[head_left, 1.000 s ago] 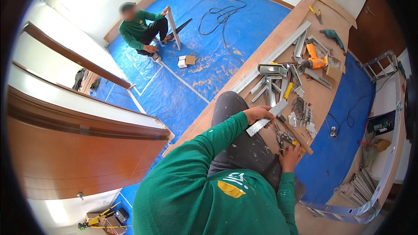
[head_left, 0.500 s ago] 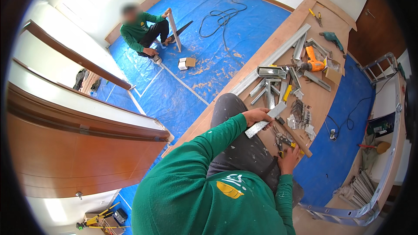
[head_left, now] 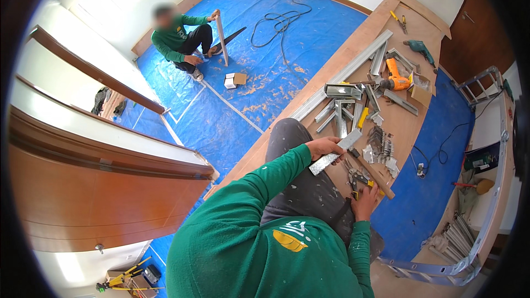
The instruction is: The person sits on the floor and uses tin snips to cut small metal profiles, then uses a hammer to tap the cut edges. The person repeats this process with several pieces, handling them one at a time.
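Observation:
My left hand (head_left: pixel 324 148) is closed round a short galvanized metal channel piece (head_left: pixel 324 164), held at a slant above my left thigh. My right hand (head_left: pixel 364 204) rests low at the near end of the wooden board, its fingers curled at the yellow handle (head_left: pixel 372 186) of what look like snips (head_left: pixel 360 178). How firmly that hand grips is partly hidden. Beside the snips lies a narrow wooden strip (head_left: pixel 375 174). Just beyond are a bundle of metal screws or clips (head_left: pixel 380 142) and a yellow-handled tool (head_left: pixel 362 117).
Metal channel offcuts (head_left: pixel 342 111), an orange drill (head_left: pixel 396 80), a green drill (head_left: pixel 421 51) and pliers (head_left: pixel 399 21) lie farther along the board. A ladder (head_left: pixel 499 187) stands right. A co-worker (head_left: pixel 179 38) crouches on the blue sheet (head_left: pixel 243 66) with a board and a handsaw (head_left: pixel 232 37).
My hands and the metal piece stay nearly still. The co-worker's lower hand has lifted slightly near the foot.

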A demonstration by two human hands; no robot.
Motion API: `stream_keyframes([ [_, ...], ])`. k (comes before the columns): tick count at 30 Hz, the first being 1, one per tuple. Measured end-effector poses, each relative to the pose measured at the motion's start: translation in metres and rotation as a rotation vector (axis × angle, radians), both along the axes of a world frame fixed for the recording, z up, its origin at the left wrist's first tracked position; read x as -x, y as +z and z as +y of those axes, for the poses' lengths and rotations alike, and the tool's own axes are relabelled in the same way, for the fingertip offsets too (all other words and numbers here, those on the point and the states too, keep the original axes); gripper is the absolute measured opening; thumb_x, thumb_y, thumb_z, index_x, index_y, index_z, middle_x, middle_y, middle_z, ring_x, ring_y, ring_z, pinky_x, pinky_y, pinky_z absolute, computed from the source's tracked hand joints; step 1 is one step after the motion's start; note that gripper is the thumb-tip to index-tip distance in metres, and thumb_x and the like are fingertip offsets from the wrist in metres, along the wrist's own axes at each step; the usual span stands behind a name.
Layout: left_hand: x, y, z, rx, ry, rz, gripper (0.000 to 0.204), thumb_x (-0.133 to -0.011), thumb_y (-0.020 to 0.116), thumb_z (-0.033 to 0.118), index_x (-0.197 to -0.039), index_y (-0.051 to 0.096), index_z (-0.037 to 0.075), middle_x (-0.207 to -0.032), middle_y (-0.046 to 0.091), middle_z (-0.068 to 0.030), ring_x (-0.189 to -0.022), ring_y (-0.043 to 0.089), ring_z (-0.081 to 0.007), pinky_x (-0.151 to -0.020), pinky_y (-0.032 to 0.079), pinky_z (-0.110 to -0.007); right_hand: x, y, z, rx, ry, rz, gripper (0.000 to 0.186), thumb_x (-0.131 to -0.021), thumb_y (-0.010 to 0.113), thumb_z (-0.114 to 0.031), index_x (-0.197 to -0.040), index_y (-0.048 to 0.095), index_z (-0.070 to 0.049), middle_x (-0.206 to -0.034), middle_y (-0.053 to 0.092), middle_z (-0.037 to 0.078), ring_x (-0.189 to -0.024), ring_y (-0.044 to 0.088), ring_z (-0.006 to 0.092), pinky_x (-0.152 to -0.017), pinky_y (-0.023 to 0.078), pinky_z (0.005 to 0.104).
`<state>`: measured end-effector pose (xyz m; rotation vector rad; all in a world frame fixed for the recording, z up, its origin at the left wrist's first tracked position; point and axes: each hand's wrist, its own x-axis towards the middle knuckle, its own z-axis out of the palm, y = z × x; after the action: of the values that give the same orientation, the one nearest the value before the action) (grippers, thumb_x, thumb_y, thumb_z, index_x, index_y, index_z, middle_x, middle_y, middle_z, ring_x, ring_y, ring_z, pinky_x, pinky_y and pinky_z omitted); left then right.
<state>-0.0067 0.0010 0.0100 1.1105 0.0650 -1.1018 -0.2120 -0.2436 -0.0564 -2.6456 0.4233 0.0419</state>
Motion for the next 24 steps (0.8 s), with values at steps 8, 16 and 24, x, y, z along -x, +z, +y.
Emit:
stream_keyframes([
  [8,0.0006,0.0022,0.0009,0.022,-0.009,-0.002,0.020,-0.101,0.068,0.011,-0.118,0.060,0.003,-0.091,0.069,-0.0087,-0.075,0.068,-0.0178,-0.066,0.058,-0.035,-0.0004,0.0064,0.0019,0.003,0.004,0.029,0.048,-0.072,0.094,-0.017,-0.103,0.060,-0.006,-0.166,0.031,0.022,-0.154,0.028,0.0480,-0.112,0.038,0.0636],
  [16,-0.0001,-0.0004,-0.0002,0.001,-0.011,-0.003,0.021,-0.102,0.068,0.011,-0.120,0.060,0.003,-0.091,0.070,-0.0085,-0.074,0.067,-0.0173,-0.066,0.058,-0.034,0.0008,0.0006,0.0004,0.009,-0.001,0.012,0.046,-0.072,0.094,-0.017,-0.102,0.061,-0.005,-0.165,0.031,0.022,-0.154,0.028,0.0474,-0.113,0.038,0.0633],
  [24,0.0001,-0.0029,-0.0009,-0.004,-0.015,0.007,0.023,-0.102,0.067,0.011,-0.122,0.060,0.004,-0.091,0.070,-0.0080,-0.074,0.067,-0.0167,-0.067,0.058,-0.034,0.0011,-0.0015,-0.0004,-0.007,-0.002,0.005,0.047,-0.072,0.093,-0.017,-0.103,0.060,-0.005,-0.165,0.031,0.021,-0.155,0.027,0.0470,-0.114,0.037,0.0639],
])
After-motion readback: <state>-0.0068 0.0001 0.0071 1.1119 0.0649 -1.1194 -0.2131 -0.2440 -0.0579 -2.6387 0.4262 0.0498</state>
